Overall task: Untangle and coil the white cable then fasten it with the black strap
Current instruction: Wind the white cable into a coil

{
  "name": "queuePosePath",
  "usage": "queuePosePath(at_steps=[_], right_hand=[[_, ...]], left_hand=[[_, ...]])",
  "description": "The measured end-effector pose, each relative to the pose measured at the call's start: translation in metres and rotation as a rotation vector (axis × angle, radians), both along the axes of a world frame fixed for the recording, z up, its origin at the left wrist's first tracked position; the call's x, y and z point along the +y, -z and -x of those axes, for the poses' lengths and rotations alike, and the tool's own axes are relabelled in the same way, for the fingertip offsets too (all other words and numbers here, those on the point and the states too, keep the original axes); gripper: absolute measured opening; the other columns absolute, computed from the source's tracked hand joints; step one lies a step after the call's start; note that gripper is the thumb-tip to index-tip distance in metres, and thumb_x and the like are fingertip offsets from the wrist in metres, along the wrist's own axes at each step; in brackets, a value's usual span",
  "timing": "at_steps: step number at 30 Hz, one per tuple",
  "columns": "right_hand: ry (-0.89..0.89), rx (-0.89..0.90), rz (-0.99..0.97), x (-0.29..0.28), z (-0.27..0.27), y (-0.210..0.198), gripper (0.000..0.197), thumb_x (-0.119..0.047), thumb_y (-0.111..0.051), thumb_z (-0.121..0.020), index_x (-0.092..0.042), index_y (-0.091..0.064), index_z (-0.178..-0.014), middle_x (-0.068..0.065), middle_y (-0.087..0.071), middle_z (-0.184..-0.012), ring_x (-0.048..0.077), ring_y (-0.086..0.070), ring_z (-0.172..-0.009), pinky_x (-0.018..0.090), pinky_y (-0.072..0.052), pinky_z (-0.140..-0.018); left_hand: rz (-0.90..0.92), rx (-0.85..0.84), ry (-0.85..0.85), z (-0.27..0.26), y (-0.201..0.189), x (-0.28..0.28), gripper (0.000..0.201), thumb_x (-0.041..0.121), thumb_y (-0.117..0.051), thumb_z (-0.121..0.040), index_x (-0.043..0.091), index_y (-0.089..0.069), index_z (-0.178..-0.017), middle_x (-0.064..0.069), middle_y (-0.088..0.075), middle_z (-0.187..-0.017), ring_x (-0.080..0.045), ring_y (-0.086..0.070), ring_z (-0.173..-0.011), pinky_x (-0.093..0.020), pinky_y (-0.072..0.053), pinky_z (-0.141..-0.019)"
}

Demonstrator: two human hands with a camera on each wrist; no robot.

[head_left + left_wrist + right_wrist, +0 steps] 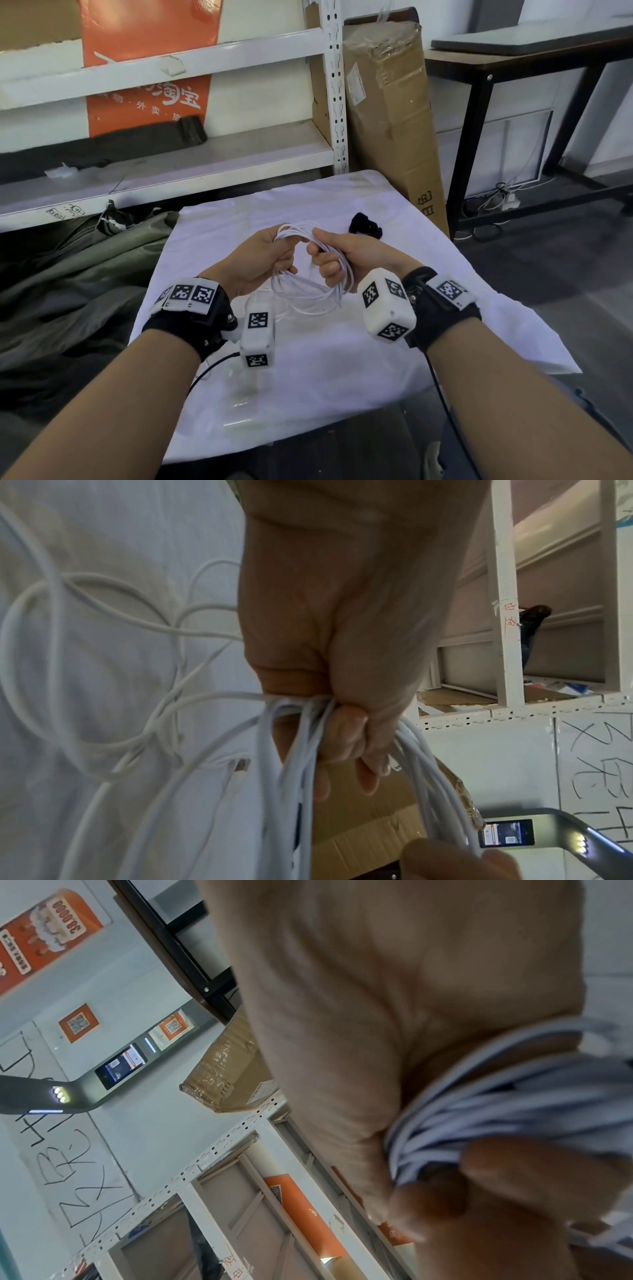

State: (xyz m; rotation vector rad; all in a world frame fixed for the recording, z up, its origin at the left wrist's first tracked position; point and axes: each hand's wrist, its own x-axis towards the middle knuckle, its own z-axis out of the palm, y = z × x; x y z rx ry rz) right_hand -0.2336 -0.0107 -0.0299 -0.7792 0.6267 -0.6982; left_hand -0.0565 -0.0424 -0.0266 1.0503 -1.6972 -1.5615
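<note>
The white cable (308,291) hangs as a loose coil of several loops above the white cloth (342,359). My left hand (263,253) grips the bundle at its upper left side, fingers curled round the strands (308,739). My right hand (334,255) grips the same bundle at its upper right, fist closed on the loops (496,1110). A loose length with a connector (241,768) trails onto the cloth. The black strap (364,224) lies crumpled on the cloth just beyond my right hand, untouched.
A white metal shelf unit (171,161) stands behind the table, with a tall cardboard box (394,113) leaning beside it. A black-framed desk (513,85) is at the right. Dark fabric (68,291) lies heaped on the floor at the left.
</note>
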Motion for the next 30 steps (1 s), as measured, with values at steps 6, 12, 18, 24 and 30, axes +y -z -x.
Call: queuePosePath(at_steps=[6,12,18,24,30], right_hand=[[-0.083,-0.051,0.068,0.004,0.004,-0.001,0.039,-0.035,-0.033,-0.1,-0.008,-0.054,-0.082,-0.01,-0.031,-0.041,0.002,-0.028,-0.029,0.015,-0.022,-0.034],[-0.037,-0.334,0.003,0.0,0.005,-0.007,0.037,-0.03,-0.036,-0.097,-0.01,-0.053,-0.071,-0.007,-0.034,-0.04,0.005,-0.013,-0.036,0.016,-0.028,-0.031],[0.204,-0.93,-0.129,-0.013,0.03,-0.008,0.027,-0.006,-0.049,-0.091,0.0,-0.053,-0.065,0.006,-0.034,-0.04,0.011,-0.025,-0.036,0.027,-0.03,-0.038],[0.7,-1.027,-0.151,-0.021,0.042,-0.001,0.044,-0.008,-0.043,-0.084,-0.008,-0.042,-0.04,-0.001,-0.028,-0.033,0.012,-0.027,-0.024,0.018,-0.025,-0.03],[0.984,-1.066,-0.162,-0.026,0.051,0.001,0.051,-0.019,-0.028,-0.103,-0.011,-0.045,-0.055,-0.005,-0.027,-0.033,0.009,-0.025,-0.022,0.013,-0.023,-0.028]], left_hand=[[0.052,-0.051,0.006,-0.002,0.005,-0.006,0.017,0.011,-0.039,-0.102,0.007,-0.054,-0.105,-0.003,-0.028,-0.065,-0.007,-0.031,-0.045,-0.019,-0.046,-0.057],[-0.01,-0.005,-0.012,0.006,0.002,0.0,0.027,0.023,-0.045,-0.1,0.018,-0.06,-0.078,0.0,-0.045,-0.06,-0.01,-0.047,-0.05,-0.025,-0.05,-0.066],[-0.084,-0.179,0.02,0.0,-0.004,-0.003,0.067,0.058,-0.028,-0.094,0.003,-0.064,-0.105,-0.012,-0.071,-0.091,-0.021,-0.068,-0.084,-0.028,-0.054,-0.085],[0.152,-0.532,0.082,0.003,-0.006,-0.007,0.021,0.03,-0.055,-0.095,0.009,-0.062,-0.094,-0.001,-0.072,-0.09,-0.01,-0.064,-0.082,-0.024,-0.046,-0.085],[0.389,-0.866,0.009,0.012,-0.005,-0.009,0.018,0.032,-0.054,-0.094,0.016,-0.061,-0.092,0.006,-0.073,-0.083,-0.008,-0.063,-0.077,-0.02,-0.043,-0.071]])
